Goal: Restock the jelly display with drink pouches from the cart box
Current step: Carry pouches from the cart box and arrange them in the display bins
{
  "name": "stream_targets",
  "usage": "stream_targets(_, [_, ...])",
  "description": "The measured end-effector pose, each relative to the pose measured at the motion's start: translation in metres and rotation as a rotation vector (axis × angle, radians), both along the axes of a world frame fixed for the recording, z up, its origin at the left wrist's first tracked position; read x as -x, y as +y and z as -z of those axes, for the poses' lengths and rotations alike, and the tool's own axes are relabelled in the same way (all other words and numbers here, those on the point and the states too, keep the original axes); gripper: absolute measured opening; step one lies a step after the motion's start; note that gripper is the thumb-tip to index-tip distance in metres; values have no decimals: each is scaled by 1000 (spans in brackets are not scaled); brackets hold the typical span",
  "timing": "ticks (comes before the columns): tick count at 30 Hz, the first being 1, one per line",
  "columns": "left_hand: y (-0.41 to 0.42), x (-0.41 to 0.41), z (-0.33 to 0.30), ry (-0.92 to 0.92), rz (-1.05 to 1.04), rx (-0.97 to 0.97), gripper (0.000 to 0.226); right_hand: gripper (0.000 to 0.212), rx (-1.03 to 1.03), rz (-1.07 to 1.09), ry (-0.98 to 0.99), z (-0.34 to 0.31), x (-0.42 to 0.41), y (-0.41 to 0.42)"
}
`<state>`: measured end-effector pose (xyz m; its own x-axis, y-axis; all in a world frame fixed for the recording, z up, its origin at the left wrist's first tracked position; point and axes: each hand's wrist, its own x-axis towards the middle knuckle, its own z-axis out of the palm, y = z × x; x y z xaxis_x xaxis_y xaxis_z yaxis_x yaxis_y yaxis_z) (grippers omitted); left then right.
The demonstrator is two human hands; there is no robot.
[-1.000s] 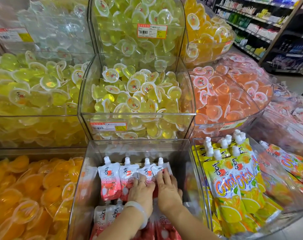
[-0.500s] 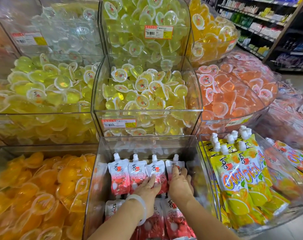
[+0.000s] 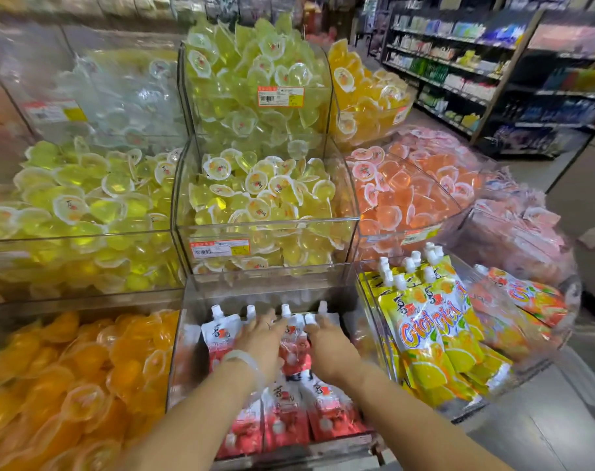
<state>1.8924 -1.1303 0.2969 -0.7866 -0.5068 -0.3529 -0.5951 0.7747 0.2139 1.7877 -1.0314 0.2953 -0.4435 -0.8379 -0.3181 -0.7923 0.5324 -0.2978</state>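
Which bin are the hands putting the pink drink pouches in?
Find the tall clear bins of yellow-green jelly cups. Just below sits a clear bin where both hands, left hand and right hand, press red-and-white pouches. Its neighbours hold orange jelly cups and yellow pouches.

Yellow orange-drink pouches (image 3: 435,338) (spouts up) fill a neighbouring clear bin; store shelves (image 3: 459,73) stand behind

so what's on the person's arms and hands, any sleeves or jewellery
Both forearms are bare, with no sleeves in view. The left wrist carries a pale, milky-white bangle, smooth and rounded. The left hand seems to have a thin ring on one finger, though blur makes that uncertain. The right hand shows no jewellery or glove.
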Motion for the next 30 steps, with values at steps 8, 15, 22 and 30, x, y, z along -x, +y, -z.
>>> stream_targets(8, [39,30,-94,240,-9,161,75,55,341,-40,173,-89,32,30])
stream_targets(15, [177,106,-111,336,121,163,75,52,336,128,297,-105,92,170])
stream_targets(22, [341,211,-97,263,405,167,78,60,179,477,305,-92,165,358])
stream_targets(30, [488,328,-87,185,696,152,82,62,51,857,263,-74,239,543])
